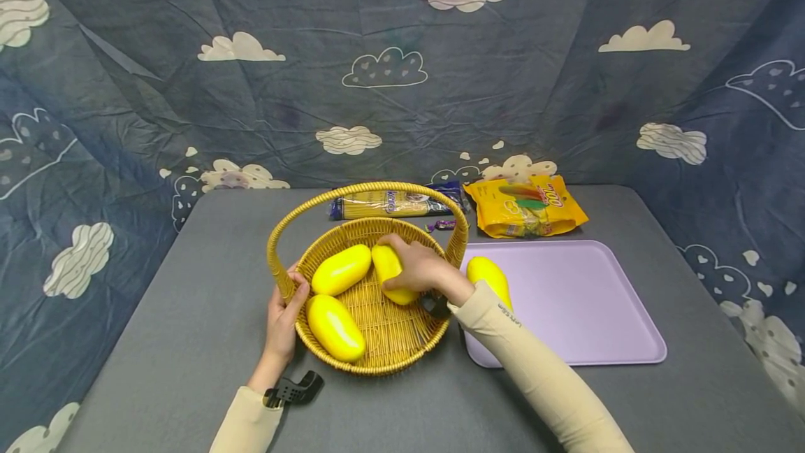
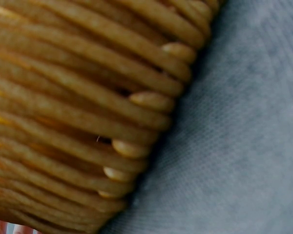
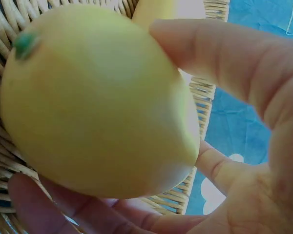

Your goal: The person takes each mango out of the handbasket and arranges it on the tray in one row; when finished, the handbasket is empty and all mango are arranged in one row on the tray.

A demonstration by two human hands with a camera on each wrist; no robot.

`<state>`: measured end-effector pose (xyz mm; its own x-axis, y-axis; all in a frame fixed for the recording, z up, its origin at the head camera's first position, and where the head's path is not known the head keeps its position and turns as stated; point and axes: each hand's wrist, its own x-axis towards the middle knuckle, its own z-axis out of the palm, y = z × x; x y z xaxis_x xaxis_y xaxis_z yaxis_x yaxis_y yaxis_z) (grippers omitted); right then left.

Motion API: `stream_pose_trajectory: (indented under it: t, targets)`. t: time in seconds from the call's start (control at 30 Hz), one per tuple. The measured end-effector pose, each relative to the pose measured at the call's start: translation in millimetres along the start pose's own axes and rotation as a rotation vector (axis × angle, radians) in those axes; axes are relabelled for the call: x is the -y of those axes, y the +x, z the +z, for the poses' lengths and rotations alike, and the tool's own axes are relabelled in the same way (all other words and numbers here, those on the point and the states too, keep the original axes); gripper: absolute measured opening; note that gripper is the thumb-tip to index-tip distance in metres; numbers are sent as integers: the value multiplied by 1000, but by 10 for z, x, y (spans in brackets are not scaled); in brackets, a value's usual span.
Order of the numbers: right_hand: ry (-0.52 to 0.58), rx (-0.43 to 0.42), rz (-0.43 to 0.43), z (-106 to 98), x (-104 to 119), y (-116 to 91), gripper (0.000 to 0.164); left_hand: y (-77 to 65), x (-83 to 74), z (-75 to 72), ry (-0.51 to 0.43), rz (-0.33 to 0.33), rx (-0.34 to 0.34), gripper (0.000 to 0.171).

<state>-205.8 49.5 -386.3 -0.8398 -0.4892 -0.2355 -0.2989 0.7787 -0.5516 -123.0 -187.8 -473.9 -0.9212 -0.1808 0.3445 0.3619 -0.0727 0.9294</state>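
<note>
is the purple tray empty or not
Not empty: a yellow fruit lies on the tray, partly hidden by the right sleeve.

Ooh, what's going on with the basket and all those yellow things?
A person is handling yellow fruit. Their right hand grips one fruit inside the wicker basket, while their left hand holds the basket's side near the handle. Two more fruits are in the basket: a farther one and a nearer one. A fourth fruit lies on the purple tray, partly hidden by the right sleeve.
</note>
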Motion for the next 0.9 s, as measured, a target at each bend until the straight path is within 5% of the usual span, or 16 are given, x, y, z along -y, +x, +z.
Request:
stream_pose_trajectory:
  t: [0.43,0.9]
  targets:
    - [75,-68,-13,-37,31,-87,76,-3,7,0,5,0,4,15]
    - [138,-147,-160,-55,101,-272,78,-9,8,0,-9,11,11,19]
